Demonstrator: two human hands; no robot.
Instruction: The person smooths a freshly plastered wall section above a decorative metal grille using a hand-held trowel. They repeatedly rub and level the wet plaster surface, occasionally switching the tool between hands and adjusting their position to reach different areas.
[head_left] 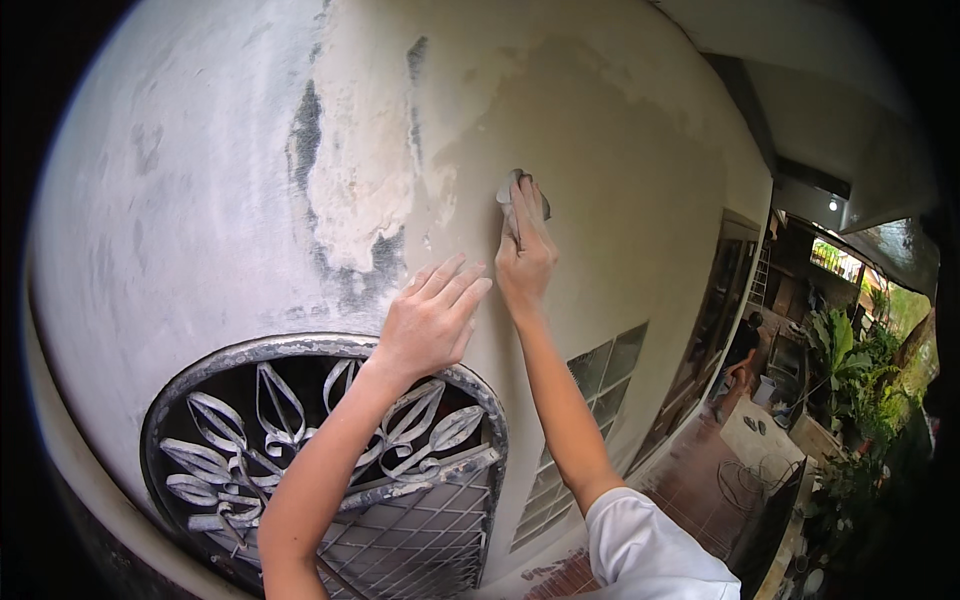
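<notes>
My right hand (525, 250) is raised against the plastered wall (590, 250), its fingers pressed over a thin grey sheet that looks like sandpaper (508, 186). The sheet's curled edges stick out on both sides of the fingers. Lower and to the left, my left hand (428, 318) has its fingers stretched out and holds nothing. Its fingertips, whitish with dust, rest on or close to the wall; contact is hard to tell. Just left of both hands runs a rough, patchy strip of pale filler (360, 170) with dark grey spots.
Below my left hand is an arched opening with an ornamental metal grille (280, 430). A louvred glass window (605, 380) sits lower right. Beyond it stand a brown door frame (715, 310), a person in dark clothing (742, 350) and green plants (850, 350) by a tiled walkway (690, 480).
</notes>
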